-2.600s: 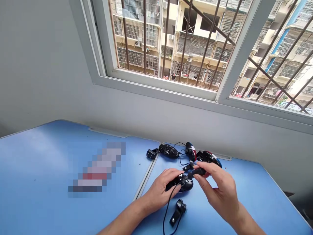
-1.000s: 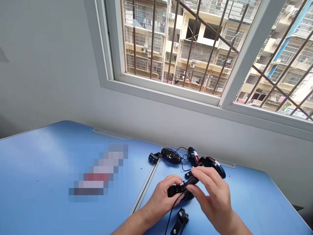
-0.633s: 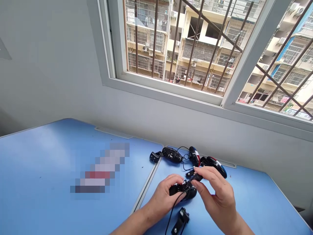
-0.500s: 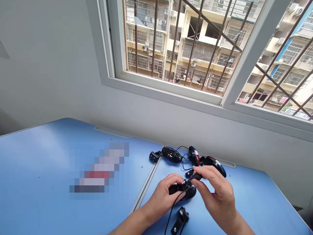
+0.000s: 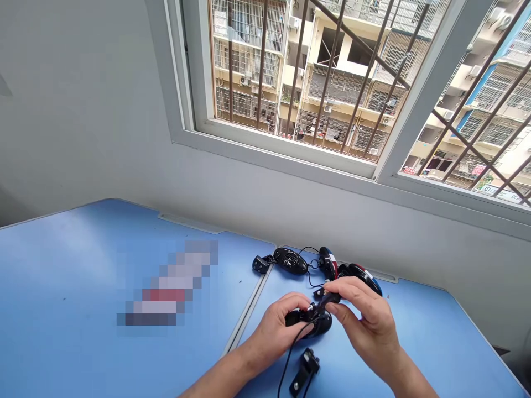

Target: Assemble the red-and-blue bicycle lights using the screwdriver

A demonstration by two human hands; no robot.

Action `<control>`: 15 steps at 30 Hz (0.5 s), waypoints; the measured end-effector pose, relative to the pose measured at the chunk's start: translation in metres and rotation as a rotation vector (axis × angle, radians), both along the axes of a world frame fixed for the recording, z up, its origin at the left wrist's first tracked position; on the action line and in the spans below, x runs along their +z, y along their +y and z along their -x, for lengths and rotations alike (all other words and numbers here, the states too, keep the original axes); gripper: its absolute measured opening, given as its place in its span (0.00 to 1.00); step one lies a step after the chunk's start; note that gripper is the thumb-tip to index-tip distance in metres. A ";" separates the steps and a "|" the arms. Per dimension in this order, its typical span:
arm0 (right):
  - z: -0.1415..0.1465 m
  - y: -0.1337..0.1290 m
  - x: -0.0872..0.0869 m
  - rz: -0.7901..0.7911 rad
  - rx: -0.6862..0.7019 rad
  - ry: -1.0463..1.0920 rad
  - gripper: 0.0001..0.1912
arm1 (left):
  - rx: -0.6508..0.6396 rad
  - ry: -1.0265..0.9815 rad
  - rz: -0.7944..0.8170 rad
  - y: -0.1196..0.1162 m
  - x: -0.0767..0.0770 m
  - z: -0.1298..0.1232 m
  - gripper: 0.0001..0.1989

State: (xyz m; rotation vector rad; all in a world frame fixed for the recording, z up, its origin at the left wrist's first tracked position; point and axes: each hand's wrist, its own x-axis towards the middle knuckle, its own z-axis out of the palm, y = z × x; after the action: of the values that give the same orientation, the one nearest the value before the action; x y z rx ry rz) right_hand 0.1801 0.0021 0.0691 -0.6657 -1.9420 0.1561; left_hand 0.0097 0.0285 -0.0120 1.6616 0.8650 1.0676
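Observation:
My left hand is closed around a black rounded device with a thin black cable running down from it. A shiny metal screw or post shows by my left index fingertip. My right hand pinches a small dark part between thumb and fingers, right against the top of the device. Whether the two pieces are joined is hidden by the fingers. Just below the hands, a black clamp-like bracket with a small screw lies on the blue table.
Behind the hands lie a black oval unit, a small black bracket, and two glossy black units with red, white and blue fronts. A seam divides the table. A blurred patch lies left; a barred window is above.
My right hand has shifted very slightly up and left with the small dark part. My left hand keeps its hold on the device.

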 end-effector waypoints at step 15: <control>0.008 0.006 -0.023 -0.189 -0.129 0.046 0.19 | -0.010 0.024 -0.023 0.001 0.000 0.000 0.02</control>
State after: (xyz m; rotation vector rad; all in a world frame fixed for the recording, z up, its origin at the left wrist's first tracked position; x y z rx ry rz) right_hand 0.1726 0.0083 0.0460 -0.6527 -1.8367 -0.0907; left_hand 0.0101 0.0299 -0.0121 1.6992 0.8618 1.0559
